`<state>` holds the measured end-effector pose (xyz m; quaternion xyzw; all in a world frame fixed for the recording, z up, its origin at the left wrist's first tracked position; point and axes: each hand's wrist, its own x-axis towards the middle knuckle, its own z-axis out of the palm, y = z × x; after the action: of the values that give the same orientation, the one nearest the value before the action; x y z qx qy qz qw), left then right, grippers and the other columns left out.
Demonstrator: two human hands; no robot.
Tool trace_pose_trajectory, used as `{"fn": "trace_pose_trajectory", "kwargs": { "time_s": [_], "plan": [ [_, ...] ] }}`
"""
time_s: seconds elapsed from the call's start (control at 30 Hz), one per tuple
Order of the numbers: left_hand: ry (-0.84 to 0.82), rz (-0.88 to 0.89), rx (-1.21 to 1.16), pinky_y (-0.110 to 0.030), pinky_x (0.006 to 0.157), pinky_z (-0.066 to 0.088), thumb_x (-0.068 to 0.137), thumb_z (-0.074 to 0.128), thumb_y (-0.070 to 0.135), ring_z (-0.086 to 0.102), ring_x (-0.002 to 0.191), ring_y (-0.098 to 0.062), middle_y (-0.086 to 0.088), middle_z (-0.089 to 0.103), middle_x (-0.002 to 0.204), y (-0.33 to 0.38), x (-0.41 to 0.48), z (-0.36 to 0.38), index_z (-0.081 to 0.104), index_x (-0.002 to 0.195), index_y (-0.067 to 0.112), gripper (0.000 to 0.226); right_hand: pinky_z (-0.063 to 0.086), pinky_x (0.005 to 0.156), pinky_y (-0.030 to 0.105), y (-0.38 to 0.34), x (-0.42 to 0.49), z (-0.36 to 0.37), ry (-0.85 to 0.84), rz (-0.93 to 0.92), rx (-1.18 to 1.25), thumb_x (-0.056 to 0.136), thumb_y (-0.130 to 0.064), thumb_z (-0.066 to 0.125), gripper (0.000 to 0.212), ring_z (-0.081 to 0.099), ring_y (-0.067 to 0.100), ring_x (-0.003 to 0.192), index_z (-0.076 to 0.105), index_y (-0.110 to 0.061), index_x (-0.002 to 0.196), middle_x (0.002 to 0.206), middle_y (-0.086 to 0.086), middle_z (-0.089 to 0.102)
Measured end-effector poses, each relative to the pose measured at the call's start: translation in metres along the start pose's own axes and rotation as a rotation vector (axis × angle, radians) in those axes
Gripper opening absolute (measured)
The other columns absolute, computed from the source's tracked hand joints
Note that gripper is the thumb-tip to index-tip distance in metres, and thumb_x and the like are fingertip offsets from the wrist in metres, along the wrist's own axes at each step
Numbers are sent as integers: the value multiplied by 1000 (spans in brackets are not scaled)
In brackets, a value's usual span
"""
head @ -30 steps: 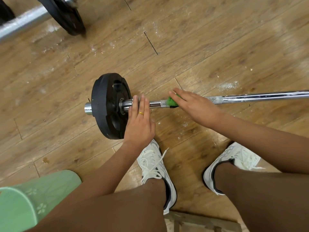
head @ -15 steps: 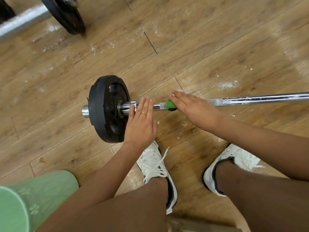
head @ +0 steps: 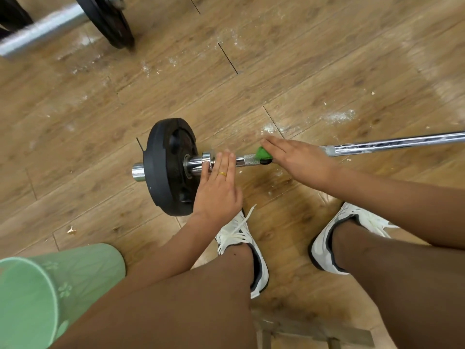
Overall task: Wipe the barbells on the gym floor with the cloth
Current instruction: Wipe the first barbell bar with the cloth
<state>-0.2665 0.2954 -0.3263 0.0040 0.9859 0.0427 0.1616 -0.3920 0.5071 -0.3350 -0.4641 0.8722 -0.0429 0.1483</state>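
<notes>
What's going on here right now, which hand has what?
A person is crouched over a barbell lying on the wooden floor. The right hand presses a green cloth onto the bar's shaft, fingers laid across it. The left hand rests with straight fingers on the chrome sleeve beside the black plate, steadying it. A second barbell lies at the far left, untouched.

Left hand flat; right apparently flat.
</notes>
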Motion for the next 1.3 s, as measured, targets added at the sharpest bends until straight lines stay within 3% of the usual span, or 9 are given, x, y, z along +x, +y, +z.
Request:
{"fn": "trace_pose_trajectory", "kwargs": {
  "time_s": [0.17,0.3,0.4,0.67,0.87,1.17,1.3],
  "plan": [
    [-14,50,95,-47,125,-8,104,22,40,-12,155,-22,-10,-7,168,-3,-14,4,-3,160,6,70,40,113,41,-20,-2,-9,-83,-71,-46,96,7,43,70,33,34,147,13,-3,159,165,18,18],
    [-42,64,76,-47,124,-9,103,20,37,-15,154,-24,-11,-12,167,0,-25,11,-7,159,4,71,53,101,47,-21,-13,4,-10,-165,-53,80,14,59,75,46,38,138,37,3,151,152,24,43],
    [-51,72,43,-46,123,-13,103,22,37,-17,154,-24,-11,-15,167,1,-30,11,-8,159,4,71,51,100,45,-12,-25,7,15,-216,-79,84,8,52,68,48,38,137,38,1,151,151,23,44],
    [-81,82,24,-45,121,-18,103,27,32,-21,153,-24,-12,-19,166,-1,-27,7,-10,158,4,73,40,113,49,-30,0,11,-46,-245,-75,92,2,33,71,14,34,153,9,-2,158,165,20,16],
    [-90,97,46,-47,124,-13,99,19,36,-17,154,-23,-12,-15,167,-8,-12,3,-7,159,4,73,47,105,53,-8,-17,12,20,-196,-4,84,12,55,80,32,36,147,26,-2,157,159,20,32],
    [-81,99,76,-48,123,-12,97,16,37,-8,156,-25,-14,-6,168,-13,14,-7,-1,159,3,73,33,118,51,-20,17,7,63,-153,13,83,4,28,73,23,37,150,24,3,155,161,23,27],
    [-53,95,66,-49,123,-12,98,20,35,-3,156,-24,-14,-2,168,-15,24,-10,3,160,3,72,39,114,49,1,7,6,132,-73,64,84,12,54,76,35,35,146,29,-1,155,159,20,34]
  ]
}}
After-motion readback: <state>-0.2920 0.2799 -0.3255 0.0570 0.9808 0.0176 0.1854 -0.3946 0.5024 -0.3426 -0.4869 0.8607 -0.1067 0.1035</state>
